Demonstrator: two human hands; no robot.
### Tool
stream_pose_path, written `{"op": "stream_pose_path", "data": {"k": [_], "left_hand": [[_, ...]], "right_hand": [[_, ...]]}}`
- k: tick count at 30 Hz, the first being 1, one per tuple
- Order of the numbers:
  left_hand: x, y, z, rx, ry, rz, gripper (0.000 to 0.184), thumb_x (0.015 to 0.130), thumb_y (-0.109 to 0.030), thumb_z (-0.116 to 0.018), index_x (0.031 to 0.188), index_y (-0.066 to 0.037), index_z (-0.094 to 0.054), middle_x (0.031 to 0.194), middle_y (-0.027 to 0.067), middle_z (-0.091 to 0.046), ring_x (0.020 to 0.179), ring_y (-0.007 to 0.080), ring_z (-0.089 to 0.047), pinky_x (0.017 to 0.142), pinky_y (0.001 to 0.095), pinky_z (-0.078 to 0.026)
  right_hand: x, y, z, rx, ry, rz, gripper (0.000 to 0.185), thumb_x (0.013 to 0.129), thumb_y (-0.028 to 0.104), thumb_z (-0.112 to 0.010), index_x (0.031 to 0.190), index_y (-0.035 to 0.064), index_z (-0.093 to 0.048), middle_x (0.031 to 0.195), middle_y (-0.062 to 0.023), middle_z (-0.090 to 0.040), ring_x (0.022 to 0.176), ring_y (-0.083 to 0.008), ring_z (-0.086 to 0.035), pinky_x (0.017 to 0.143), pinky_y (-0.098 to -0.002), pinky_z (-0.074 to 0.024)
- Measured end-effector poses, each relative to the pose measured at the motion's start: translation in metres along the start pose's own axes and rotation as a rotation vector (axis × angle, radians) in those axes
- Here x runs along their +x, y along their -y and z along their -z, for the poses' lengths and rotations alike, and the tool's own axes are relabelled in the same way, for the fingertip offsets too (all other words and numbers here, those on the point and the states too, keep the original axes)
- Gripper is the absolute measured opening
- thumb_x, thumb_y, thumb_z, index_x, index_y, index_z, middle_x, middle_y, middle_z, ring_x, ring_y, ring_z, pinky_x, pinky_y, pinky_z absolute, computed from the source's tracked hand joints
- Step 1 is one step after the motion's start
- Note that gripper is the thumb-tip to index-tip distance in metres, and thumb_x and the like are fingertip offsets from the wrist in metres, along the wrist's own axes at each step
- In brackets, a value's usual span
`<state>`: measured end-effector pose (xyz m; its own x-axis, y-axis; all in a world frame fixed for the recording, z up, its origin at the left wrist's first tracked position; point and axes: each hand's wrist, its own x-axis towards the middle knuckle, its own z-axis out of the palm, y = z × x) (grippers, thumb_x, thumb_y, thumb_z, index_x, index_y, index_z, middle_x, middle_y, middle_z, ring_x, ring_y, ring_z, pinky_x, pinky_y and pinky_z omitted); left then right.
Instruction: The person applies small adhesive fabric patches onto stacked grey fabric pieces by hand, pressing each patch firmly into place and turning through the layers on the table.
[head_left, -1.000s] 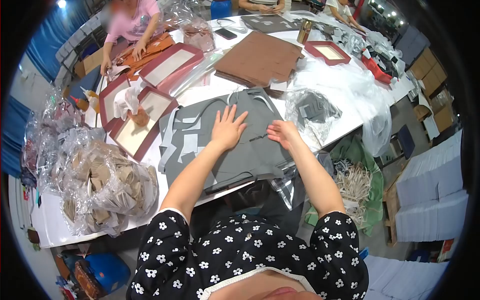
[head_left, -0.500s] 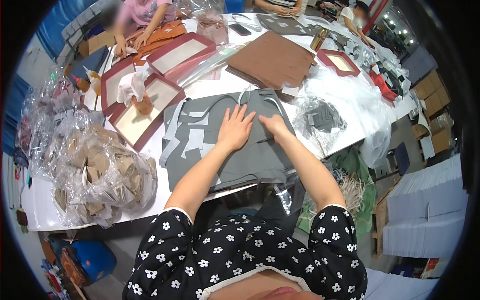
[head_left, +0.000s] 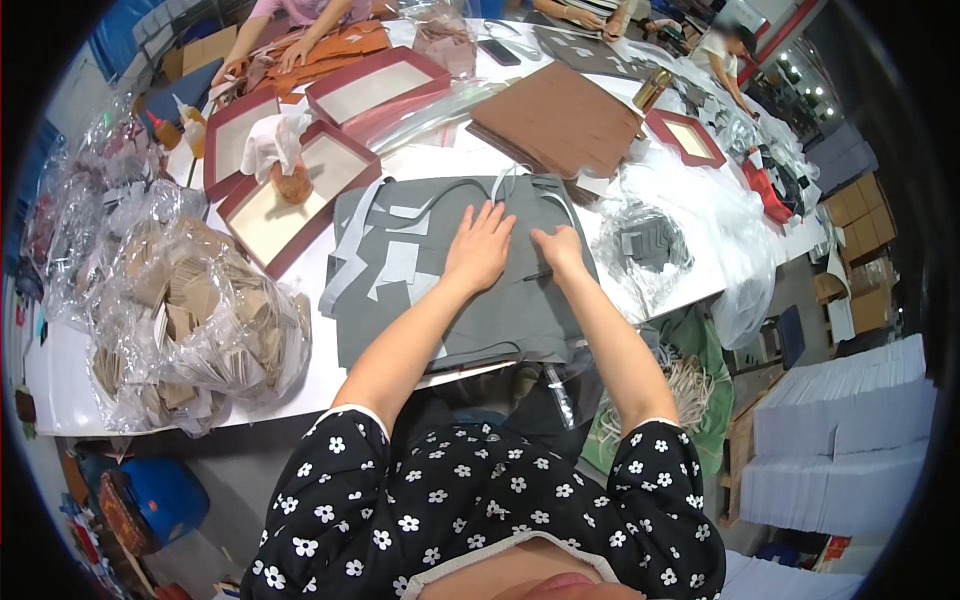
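Brown stack [head_left: 560, 120]: landmark for every place below; lies flat on the white table [head_left: 65, 385].
Grey material [head_left: 505, 318]: spread out on the near side of the brown stack, just short of it, beneath both hands; too close to tell whether touching the stack.
Pale straps [head_left: 352, 238]: lie over the grey material, nearer and to the left of the brown stack; best left loose and untwisted, clear of the fingers.
Pressing: probably best done lightly and evenly through the whole left palm, to avoid dragging or creasing the grey surface.
Steadying: likely easier with both hands close together, bearing down rather than pulling sideways.
Left hand [head_left: 480, 250]: rests palm down on the grey material, on the near side of the brown stack; fingers a little apart, pointing towards it, clamped on nothing.
Right hand [head_left: 559, 250]: set just beside, also on the near side of the brown stack; thumb side turned inward, fingers partly curled; cannot tell whether pinching any grey material.
Left forearm [head_left: 410, 345]: slants inward towards the brown stack, low over the grey material.
Right forearm [head_left: 610, 340]: angles inward from the opposite side, likewise towards the brown stack.
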<state>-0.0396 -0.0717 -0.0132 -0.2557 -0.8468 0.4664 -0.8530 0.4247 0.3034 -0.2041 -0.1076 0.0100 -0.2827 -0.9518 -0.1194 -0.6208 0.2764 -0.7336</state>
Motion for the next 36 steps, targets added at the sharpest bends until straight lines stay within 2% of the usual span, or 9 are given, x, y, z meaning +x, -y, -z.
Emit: {"op": "stream_pose_path", "data": {"k": [7, 10, 19, 22, 26, 29, 30, 33, 36], "left_hand": [[0.0, 0.001, -0.002, 0.025, 0.001, -0.005, 0.039, 0.096, -0.021, -0.047, 0.132, -0.009, -0.05, 0.143, 0.0141, -0.045, 0.136, 0.0297, -0.037, 0.114, 0.0479, -0.023], [-0.001, 0.002, -0.004, 0.036, 0.008, -0.004, 0.039, 0.096, -0.022, -0.046, 0.133, -0.009, -0.05, 0.143, 0.0139, -0.044, 0.136, 0.0302, -0.036, 0.114, 0.0481, -0.023], [0.005, -0.004, -0.001, 0.132, 0.092, -0.026, 0.045, 0.097, -0.024, -0.042, 0.141, -0.012, -0.042, 0.149, 0.0107, -0.038, 0.14, 0.028, -0.031, 0.115, 0.0487, -0.018], [0.004, -0.002, -0.001, 0.145, 0.112, -0.037, 0.046, 0.097, -0.024, -0.042, 0.142, -0.013, -0.041, 0.149, 0.0102, -0.038, 0.14, 0.0281, -0.031, 0.115, 0.0487, -0.019], [0.006, -0.003, -0.003, 0.168, 0.119, -0.038, 0.047, 0.097, -0.023, -0.044, 0.142, -0.014, -0.04, 0.147, 0.0105, -0.04, 0.139, 0.0288, -0.033, 0.114, 0.0492, -0.021], [0.008, -0.004, -0.001, 0.181, 0.149, -0.024, 0.047, 0.097, -0.023, -0.044, 0.142, -0.013, -0.04, 0.147, 0.0105, -0.04, 0.139, 0.0288, -0.033, 0.114, 0.0492, -0.021], [0.009, -0.005, 0.0, 0.183, 0.16, -0.019, 0.047, 0.097, -0.023, -0.044, 0.142, -0.013, -0.04, 0.147, 0.0105, -0.04, 0.139, 0.0288, -0.033, 0.114, 0.0492, -0.021], [0.01, -0.007, 0.001, 0.208, 0.175, -0.011, 0.047, 0.097, -0.023, -0.043, 0.142, -0.013, -0.04, 0.148, 0.0102, -0.039, 0.139, 0.0288, -0.032, 0.114, 0.0492, -0.021], [0.009, -0.006, -0.002, 0.197, 0.172, -0.02, 0.047, 0.097, -0.024, -0.041, 0.143, -0.014, -0.039, 0.15, 0.009, -0.037, 0.141, 0.0274, -0.03, 0.115, 0.0496, -0.018]], "right_hand": [[-0.018, 0.023, 0.006, -0.295, -0.088, 0.247, 0.058, 0.077, 0.039, -0.069, 0.113, -0.0066, -0.062, 0.111, -0.0264, -0.064, 0.104, -0.0363, -0.064, 0.088, -0.0426, -0.0495], [0.002, 0.024, 0.007, -0.109, 0.249, -0.033, 0.063, 0.078, 0.038, -0.07, 0.115, -0.0123, -0.058, 0.114, -0.0292, -0.062, 0.104, -0.0376, -0.063, 0.086, -0.0431, -0.0491], [-0.004, 0.011, -0.018, -0.253, -0.087, 0.112, 0.055, 0.084, 0.044, -0.064, 0.106, -0.0053, -0.064, 0.101, -0.0269, -0.067, 0.099, -0.0422, -0.063, 0.086, -0.0458, -0.0497], [0.016, 0.005, 0.001, -0.04, 0.205, 0.095, 0.058, 0.083, 0.039, -0.066, 0.115, -0.0091, -0.06, 0.107, -0.0304, -0.064, 0.106, -0.0418, -0.061, 0.09, -0.0429, -0.0487], [0.017, 0.032, 0.041, 0.045, 0.477, -0.188, 0.099, 0.077, 0.04, -0.074, 0.14, -0.0177, -0.025, 0.139, -0.0274, -0.044, 0.127, -0.0328, -0.047, 0.1, -0.0374, -0.0404], [0.032, 0.028, 0.058, 0.091, 0.729, -0.06, 0.1, 0.074, 0.043, -0.076, 0.14, -0.0147, -0.029, 0.136, -0.0249, -0.047, 0.126, -0.029, -0.047, 0.1, -0.0369, -0.0401], [0.05, -0.01, 0.045, -0.006, 0.61, 0.075, 0.085, 0.075, 0.041, -0.076, 0.135, -0.0092, -0.043, 0.126, -0.0188, -0.056, 0.113, -0.0235, -0.057, 0.094, -0.0337, -0.045], [0.021, -0.022, 0.072, 0.293, 0.994, 0.021, 0.061, 0.08, 0.035, -0.074, 0.123, -0.0035, -0.056, 0.112, -0.012, -0.064, 0.099, -0.0178, -0.062, 0.087, -0.0293, -0.0477], [-0.01, -0.03, 0.092, 0.74, 0.687, -0.168, 0.04, 0.084, 0.038, -0.071, 0.107, 0.0058, -0.063, 0.092, -0.0039, -0.066, 0.078, -0.0132, -0.062, 0.066, -0.0272, -0.0495]]}}
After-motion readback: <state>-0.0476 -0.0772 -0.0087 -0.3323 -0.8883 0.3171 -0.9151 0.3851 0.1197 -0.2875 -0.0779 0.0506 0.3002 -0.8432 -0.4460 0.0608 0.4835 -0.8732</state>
